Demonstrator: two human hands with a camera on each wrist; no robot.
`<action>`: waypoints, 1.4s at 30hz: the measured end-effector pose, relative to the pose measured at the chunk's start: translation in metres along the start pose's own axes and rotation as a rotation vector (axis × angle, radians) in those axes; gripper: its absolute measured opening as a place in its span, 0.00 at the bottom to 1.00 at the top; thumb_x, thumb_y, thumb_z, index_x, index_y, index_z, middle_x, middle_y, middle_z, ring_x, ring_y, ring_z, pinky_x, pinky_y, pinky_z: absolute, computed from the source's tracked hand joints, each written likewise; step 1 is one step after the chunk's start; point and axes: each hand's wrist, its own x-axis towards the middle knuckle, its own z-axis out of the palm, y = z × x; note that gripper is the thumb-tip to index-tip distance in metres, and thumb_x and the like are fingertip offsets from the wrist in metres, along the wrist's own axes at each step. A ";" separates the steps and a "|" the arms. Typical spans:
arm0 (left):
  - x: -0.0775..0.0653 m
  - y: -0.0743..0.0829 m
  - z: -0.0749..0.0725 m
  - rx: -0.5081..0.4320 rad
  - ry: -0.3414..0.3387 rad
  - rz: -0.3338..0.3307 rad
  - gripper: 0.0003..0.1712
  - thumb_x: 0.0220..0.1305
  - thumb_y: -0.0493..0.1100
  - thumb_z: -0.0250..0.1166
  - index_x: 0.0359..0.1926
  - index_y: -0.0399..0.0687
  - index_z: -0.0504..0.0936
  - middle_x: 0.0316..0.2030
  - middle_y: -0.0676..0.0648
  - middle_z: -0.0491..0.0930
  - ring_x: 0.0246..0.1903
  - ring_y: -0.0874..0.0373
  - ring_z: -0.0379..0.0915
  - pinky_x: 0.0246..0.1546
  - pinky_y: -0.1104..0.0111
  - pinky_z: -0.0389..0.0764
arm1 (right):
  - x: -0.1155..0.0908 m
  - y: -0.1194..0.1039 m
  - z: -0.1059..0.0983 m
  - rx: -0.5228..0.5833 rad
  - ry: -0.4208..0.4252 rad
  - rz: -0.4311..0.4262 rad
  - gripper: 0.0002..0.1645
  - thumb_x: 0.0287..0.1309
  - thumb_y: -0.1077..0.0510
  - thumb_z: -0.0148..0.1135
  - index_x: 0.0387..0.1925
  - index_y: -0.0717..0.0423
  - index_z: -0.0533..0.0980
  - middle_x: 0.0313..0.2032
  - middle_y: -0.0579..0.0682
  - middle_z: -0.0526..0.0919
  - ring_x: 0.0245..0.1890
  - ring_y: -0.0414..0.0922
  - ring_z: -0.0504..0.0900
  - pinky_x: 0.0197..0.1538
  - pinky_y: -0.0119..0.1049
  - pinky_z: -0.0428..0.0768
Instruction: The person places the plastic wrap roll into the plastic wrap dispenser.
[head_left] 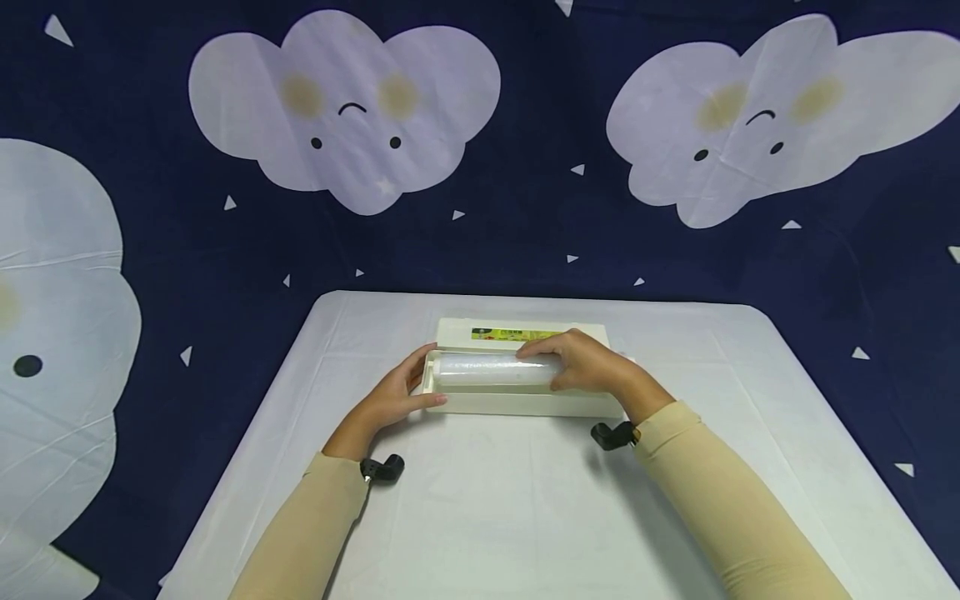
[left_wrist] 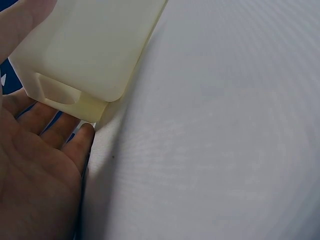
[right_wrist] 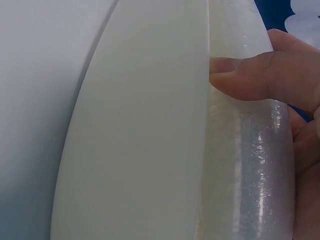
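A long cream plastic box [head_left: 525, 405] lies across the white table with its lid [head_left: 450, 332] raised behind it. Inside the box sits a shiny, translucent roll of plastic wrap [head_left: 487, 371]. My left hand [head_left: 390, 398] holds the box's left end, thumb at the front and fingers around the end. In the left wrist view those fingers [left_wrist: 77, 145] are at the end wall, beside an oval opening. My right hand [head_left: 588, 365] grips the roll towards its right end. In the right wrist view the thumb [right_wrist: 250, 77] presses between roll and front wall; the fingertips are hidden behind the roll.
A yellow-green printed label [head_left: 498, 334] is on the lid. The table [head_left: 480, 508] has a white cover and rounded far corners. Behind it hangs a dark blue cloth [head_left: 525, 250] with clouds and small white triangles. Each wrist carries a small black camera [head_left: 386, 469].
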 end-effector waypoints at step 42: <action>0.002 -0.001 0.001 0.021 0.015 -0.018 0.59 0.61 0.35 0.79 0.84 0.47 0.52 0.80 0.38 0.55 0.79 0.42 0.47 0.77 0.55 0.52 | 0.011 -0.008 0.007 -0.009 -0.050 0.041 0.47 0.37 0.78 0.79 0.63 0.47 0.84 0.61 0.42 0.83 0.62 0.44 0.79 0.65 0.45 0.77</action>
